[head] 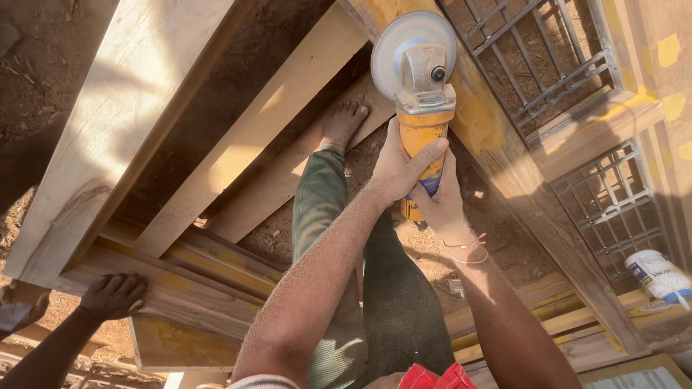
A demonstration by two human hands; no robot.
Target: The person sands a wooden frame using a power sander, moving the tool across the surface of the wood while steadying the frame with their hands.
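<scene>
Yellow angle grinder [422, 108] clamped in both hands, left hand [398, 167] wrapped tight over its body, right hand [441, 203] closed around the rear grip, grey disc pressed to the wooden frame [504, 166] with metal grille. Below the grinder, green trousers and a bare foot [344, 119] on a plank. Far left of the grinder, another person's hand [113, 295] flat on stacked timber [194, 284]; far right, a white bottle [657, 274].

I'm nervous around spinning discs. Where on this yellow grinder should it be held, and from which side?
Probably by the yellow body of the grinder, from the rear end, away from the disc. The left hand and right hand both wrap that narrow barrel, behind the metal head.
</scene>
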